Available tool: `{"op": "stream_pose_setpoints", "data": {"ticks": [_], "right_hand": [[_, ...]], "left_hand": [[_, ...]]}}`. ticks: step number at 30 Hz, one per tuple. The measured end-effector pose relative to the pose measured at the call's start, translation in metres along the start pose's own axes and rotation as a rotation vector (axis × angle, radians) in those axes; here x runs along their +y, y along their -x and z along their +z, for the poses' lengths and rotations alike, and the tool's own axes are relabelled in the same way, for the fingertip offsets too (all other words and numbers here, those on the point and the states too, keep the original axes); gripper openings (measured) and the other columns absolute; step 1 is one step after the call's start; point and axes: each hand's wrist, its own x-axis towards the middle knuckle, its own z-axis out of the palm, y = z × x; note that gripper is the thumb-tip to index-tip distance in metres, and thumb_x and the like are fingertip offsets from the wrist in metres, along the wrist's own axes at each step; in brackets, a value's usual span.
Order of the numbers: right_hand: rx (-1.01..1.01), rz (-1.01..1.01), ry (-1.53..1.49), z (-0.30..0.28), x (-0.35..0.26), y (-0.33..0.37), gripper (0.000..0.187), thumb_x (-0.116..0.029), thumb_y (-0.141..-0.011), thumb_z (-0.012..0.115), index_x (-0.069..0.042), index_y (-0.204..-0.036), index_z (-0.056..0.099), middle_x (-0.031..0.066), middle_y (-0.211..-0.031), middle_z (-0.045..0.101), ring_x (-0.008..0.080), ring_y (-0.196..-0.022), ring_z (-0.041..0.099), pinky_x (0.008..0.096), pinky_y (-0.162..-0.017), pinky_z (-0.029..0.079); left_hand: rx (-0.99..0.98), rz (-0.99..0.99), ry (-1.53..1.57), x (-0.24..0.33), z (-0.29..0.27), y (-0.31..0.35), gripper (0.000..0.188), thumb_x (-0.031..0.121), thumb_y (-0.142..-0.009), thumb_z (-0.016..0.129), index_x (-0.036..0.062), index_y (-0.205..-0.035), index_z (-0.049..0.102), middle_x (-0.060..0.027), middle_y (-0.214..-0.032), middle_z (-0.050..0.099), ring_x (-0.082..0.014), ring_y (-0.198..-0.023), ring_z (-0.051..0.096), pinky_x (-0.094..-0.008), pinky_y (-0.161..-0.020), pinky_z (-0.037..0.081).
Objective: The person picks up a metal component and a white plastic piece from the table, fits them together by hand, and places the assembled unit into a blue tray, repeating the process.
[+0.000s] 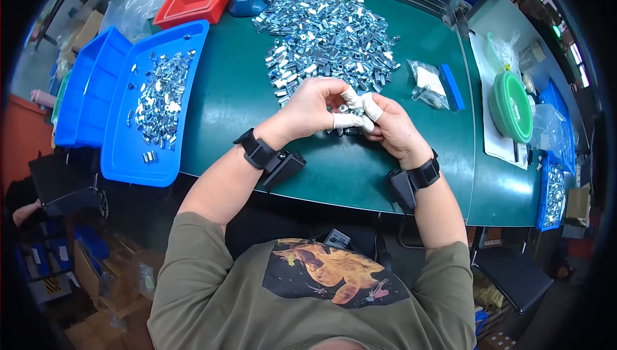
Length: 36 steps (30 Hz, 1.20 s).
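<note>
My two hands meet over the green table, just in front of a large heap of small shiny silver metal sleeves [334, 42]. White finger covers wrap several fingertips. My left hand [312, 109] curls around a few of the small metal pieces [344, 108], which show between thumb and fingers. The fingertips of my right hand [397, 128] are pinched together against those of the left; what they grip is mostly hidden. Below the fingers, a few more pieces [347, 131] are partly seen, and I cannot tell if they are held or lie on the table.
At the left, a blue tray [114, 151] with loose metal pieces overhangs the table edge, beside another blue bin [87, 103]. A red tray [193, 4] stands farther back. Right of the heap lies a clear bag [427, 83]; green bowls [511, 106] are at the far right.
</note>
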Motion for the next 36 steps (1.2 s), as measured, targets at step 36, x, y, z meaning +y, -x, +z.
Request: {"op": "stream_pose_setpoints", "data": {"ticks": [36], "right_hand": [[0.06,-0.033,0.104,0.0,0.003,0.0,0.021,-0.023,-0.089,0.042,-0.007,-0.082,0.052,-0.0048,-0.056,0.042,0.0014,-0.042,0.028,0.0165,-0.038,0.021]], "left_hand": [[0.333,-0.131,-0.813,0.022,-0.078,0.029,0.028,0.016,-0.071,0.063,0.0046,-0.096,0.059,-0.0138,-0.101,0.056,-0.0266,-0.096,0.053,-0.0308,-0.082,0.041]]}}
